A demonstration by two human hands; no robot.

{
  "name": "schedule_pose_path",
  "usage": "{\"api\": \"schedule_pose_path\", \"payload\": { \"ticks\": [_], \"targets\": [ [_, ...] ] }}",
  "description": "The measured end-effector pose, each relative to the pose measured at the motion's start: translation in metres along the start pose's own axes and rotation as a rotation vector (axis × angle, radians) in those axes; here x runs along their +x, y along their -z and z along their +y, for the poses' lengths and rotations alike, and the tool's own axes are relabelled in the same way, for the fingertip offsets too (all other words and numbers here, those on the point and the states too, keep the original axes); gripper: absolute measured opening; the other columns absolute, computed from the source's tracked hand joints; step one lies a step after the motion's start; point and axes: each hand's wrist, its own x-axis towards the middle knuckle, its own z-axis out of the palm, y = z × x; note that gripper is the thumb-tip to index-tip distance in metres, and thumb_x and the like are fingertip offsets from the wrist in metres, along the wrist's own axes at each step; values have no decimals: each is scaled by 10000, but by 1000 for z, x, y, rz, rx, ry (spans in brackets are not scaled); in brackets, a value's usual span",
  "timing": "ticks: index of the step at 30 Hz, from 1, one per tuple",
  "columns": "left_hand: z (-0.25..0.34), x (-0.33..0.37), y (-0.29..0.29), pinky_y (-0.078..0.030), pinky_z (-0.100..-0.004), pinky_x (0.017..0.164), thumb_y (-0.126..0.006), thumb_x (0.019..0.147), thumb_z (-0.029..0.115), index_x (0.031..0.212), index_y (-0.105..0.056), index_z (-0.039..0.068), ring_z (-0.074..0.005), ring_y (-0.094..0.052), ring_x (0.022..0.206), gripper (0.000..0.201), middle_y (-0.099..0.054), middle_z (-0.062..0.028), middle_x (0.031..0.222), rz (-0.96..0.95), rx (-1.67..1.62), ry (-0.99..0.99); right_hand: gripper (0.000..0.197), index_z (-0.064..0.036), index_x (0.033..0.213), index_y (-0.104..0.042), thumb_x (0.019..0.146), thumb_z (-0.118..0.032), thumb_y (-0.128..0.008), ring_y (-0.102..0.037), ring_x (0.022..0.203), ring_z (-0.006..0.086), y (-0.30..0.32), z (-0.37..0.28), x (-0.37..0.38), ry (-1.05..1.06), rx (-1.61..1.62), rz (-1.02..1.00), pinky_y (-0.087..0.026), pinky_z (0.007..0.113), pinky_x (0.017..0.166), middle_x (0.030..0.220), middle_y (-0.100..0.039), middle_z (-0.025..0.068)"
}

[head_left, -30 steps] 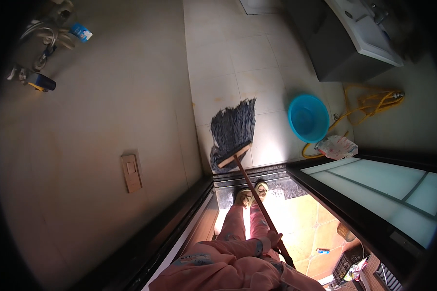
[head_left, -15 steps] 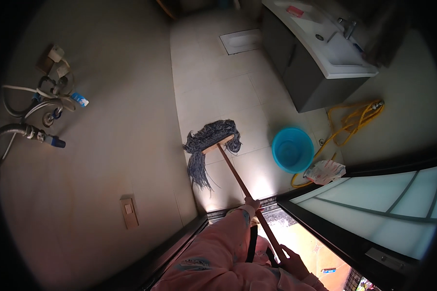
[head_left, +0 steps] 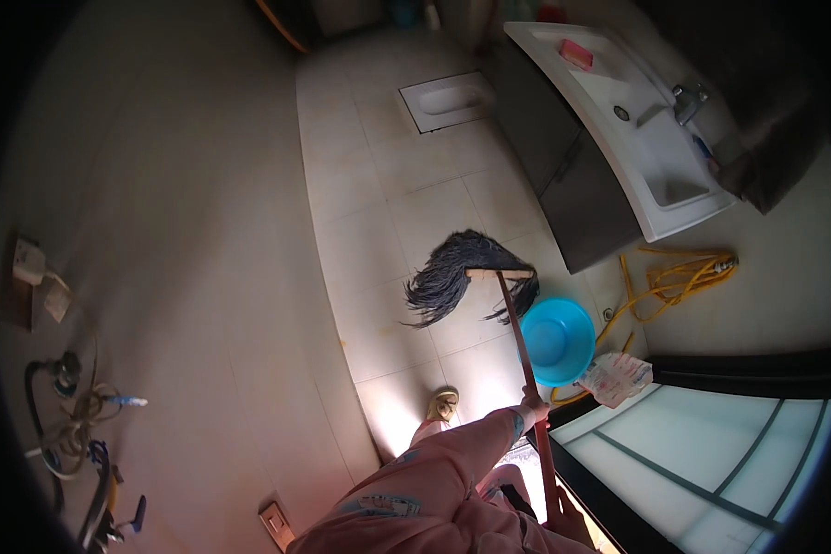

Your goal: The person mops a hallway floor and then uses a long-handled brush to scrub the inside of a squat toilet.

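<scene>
A string mop with dark grey strands lies on the pale tiles, its strands trailing to the left of a wooden crossbar. The brown wooden handle slants down towards me. My left hand is closed round the middle of that handle, at the end of an outstretched pink sleeve. Lower down, my right hand is closed on the handle near its upper end, with its fingers partly hidden. Beside the handle, just right of the mop head, stands a blue basin.
A vanity with a white sink borders the right. Behind the basin lie a coiled yellow hose and a crumpled bag. A squat toilet is set into the far floor. My foot stands inside the doorway, by a glass door.
The mop head has swept right, from beside the left wall to near the basin, its strands now trailing left. Both hands moved right with the handle. My foot now shows on the tiles.
</scene>
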Motion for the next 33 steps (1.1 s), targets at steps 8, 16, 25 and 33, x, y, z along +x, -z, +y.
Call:
{"api": "schedule_pose_path", "payload": {
  "ticks": [8,16,25,33],
  "targets": [
    [123,41,62,-521,-411,548,-673,712,271,1151,-249,64,-250,-582,732,645,-517,-166,950,61,230,-365,337,-221,1219,-358,922,-376,-391,-354,348,114,-86,-206,93,97,-54,-181,-316,241,329,505,-352,19],
    [252,49,159,-416,-413,800,-368,736,733,1233,-377,136,-207,-552,915,777,-539,-80,1056,-217,89,-193,311,-225,1152,-357,912,-420,-389,-356,348,119,-141,-380,216,219,-25,-273,-299,235,320,477,-353,21],
    [412,85,221,-339,-412,862,-295,840,638,783,-517,192,-145,-502,970,502,-565,39,874,-204,-281,-271,357,-43,1079,-408,885,-340,-445,-501,395,174,-227,-551,415,812,-366,-108,-395,307,329,539,-517,84],
    [449,181,194,-491,-345,565,-556,817,401,975,-494,9,-177,-570,731,428,-577,-92,761,-34,136,-349,584,-172,1324,-320,843,-411,-549,-401,339,106,-197,-536,354,390,10,-64,-295,252,306,489,-452,22]
  ]
}}
